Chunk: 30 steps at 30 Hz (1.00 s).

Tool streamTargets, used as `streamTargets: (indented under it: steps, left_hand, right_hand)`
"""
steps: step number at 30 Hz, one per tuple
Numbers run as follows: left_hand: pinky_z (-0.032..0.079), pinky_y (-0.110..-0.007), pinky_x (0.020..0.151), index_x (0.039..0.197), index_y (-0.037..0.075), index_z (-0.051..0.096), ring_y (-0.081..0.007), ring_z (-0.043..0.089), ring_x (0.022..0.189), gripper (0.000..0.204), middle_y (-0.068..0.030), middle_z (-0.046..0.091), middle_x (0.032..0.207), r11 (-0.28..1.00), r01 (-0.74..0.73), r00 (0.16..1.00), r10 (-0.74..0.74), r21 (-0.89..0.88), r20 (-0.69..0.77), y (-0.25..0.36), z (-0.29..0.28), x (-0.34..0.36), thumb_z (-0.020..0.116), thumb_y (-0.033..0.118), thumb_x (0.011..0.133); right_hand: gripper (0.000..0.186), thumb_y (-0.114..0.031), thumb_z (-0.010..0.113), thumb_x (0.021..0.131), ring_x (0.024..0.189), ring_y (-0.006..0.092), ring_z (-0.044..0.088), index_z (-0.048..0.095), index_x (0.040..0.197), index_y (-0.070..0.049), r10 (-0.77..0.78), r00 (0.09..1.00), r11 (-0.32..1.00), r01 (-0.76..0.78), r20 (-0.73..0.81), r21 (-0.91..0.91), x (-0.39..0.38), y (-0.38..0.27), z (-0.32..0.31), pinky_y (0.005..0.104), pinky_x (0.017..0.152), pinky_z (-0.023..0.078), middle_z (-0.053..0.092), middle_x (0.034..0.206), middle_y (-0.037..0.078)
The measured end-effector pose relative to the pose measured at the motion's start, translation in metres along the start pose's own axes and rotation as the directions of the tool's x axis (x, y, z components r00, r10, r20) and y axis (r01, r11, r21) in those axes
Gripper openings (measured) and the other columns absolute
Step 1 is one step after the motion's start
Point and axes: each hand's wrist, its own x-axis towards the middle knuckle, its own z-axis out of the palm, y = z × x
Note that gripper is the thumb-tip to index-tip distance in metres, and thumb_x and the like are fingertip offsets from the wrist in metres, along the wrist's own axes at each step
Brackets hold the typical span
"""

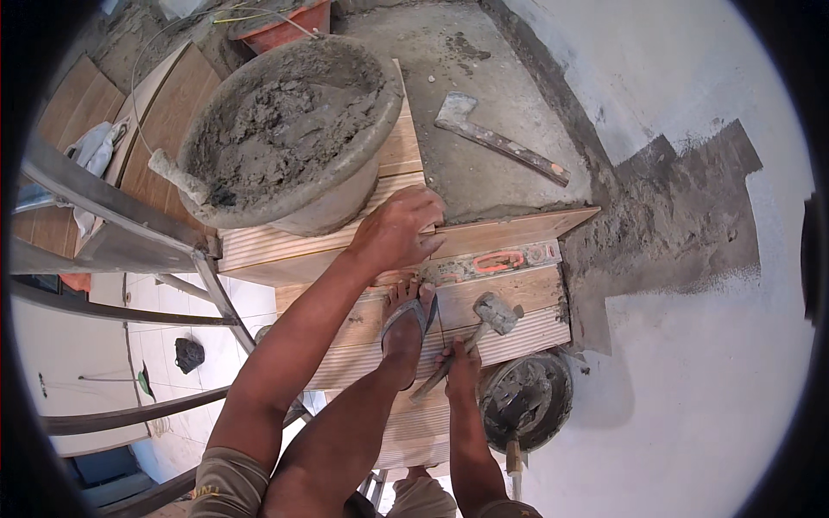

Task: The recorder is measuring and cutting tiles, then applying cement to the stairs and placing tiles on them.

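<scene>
My left hand (406,223) grips the top edge of an upright wood-look tile (518,229) at the riser. Below it a spirit level (540,255) with an orange grip lies along the step. My right hand (461,367) holds a hammer with a mortar-crusted head (496,312), low over the tread tile (535,341) beside my sandalled foot (402,332). Just above my left hand stands a large bucket of grey mortar (285,125). A smaller bucket (553,406), with mortar and a wooden-handled trowel (514,453) in it, sits by my right hand.
A metal railing (112,194) runs along the left, with loose tiles (160,129) behind. A hatchet-like tool (509,142) lies on the concrete landing (484,60). A red basin (276,30) is at the back. The white, partly mortar-covered wall (691,363) borders the stair on the right.
</scene>
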Motion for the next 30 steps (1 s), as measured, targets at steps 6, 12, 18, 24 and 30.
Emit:
streamTargets:
  steps: [6, 12, 18, 24, 30]
  left_hand:
    - [0.05, -0.036, 0.091, 0.091, 0.0, 0.064, -0.0266, 0.065, 0.099, 0.012, -0.0135, 0.065, 0.109, 0.927, 0.144, 0.989, -0.143, -0.346, 0.029, -0.02, -0.008, -0.002, 0.061, 0.011, 0.089]
    - [0.049, -0.034, 0.085, 0.099, -0.005, 0.066, -0.0211, 0.063, 0.092, 0.027, -0.0132, 0.064, 0.104, 0.733, 0.297, 0.947, -0.307, -0.612, 0.092, -0.017, -0.001, 0.004, 0.049, 0.016, 0.098]
    - [0.05, -0.036, 0.085, 0.092, -0.004, 0.064, -0.0277, 0.064, 0.092, 0.023, -0.0165, 0.066, 0.1, 0.846, 0.239, 0.965, -0.26, -0.477, 0.024, -0.012, -0.015, 0.001, 0.052, 0.015, 0.097]
    - [0.051, -0.039, 0.083, 0.085, -0.003, 0.062, -0.0338, 0.066, 0.091, 0.017, -0.0186, 0.067, 0.096, 0.95, 0.078, 0.991, -0.107, -0.302, -0.078, 0.001, -0.004, 0.006, 0.061, 0.013, 0.091]
    - [0.053, -0.04, 0.077, 0.085, -0.001, 0.062, -0.0345, 0.066, 0.085, 0.014, -0.017, 0.067, 0.093, 0.981, 0.038, 0.989, -0.064, -0.19, -0.132, 0.003, -0.007, -0.004, 0.068, 0.012, 0.085]
  right_hand:
    - [0.02, -0.025, 0.062, 0.1, 0.057, 0.0185, 0.061, 0.05, 0.094, -0.009, -0.022, 1.0, 0.998, 0.02, 0.021, 0.059, 0.002, 0.007, -0.005, 0.0335, 0.051, 0.051, 0.057, 0.071, 0.003]
    - [0.021, -0.024, 0.063, 0.099, 0.061, 0.0169, 0.062, 0.056, 0.103, -0.004, -0.194, 0.975, 0.964, 0.21, 0.108, -0.166, 0.005, 0.033, -0.027, 0.0346, 0.055, 0.055, 0.064, 0.078, 0.006]
    - [0.023, -0.021, 0.066, 0.097, 0.069, 0.0158, 0.067, 0.061, 0.097, 0.001, 0.021, 0.982, 0.836, 0.087, 0.19, -0.541, -0.039, 0.008, -0.016, 0.0307, 0.058, 0.057, 0.068, 0.083, 0.008]
    - [0.024, -0.021, 0.066, 0.097, 0.069, 0.0173, 0.07, 0.062, 0.097, 0.003, -0.028, 0.95, 0.834, 0.195, 0.312, -0.517, -0.036, 0.041, -0.058, 0.0306, 0.057, 0.057, 0.069, 0.08, 0.01]
    - [0.021, -0.021, 0.062, 0.099, 0.075, 0.0149, 0.068, 0.062, 0.102, 0.0, 0.049, 0.868, 0.834, 0.237, 0.495, -0.498, -0.111, 0.057, -0.082, 0.0308, 0.064, 0.056, 0.069, 0.087, 0.008]
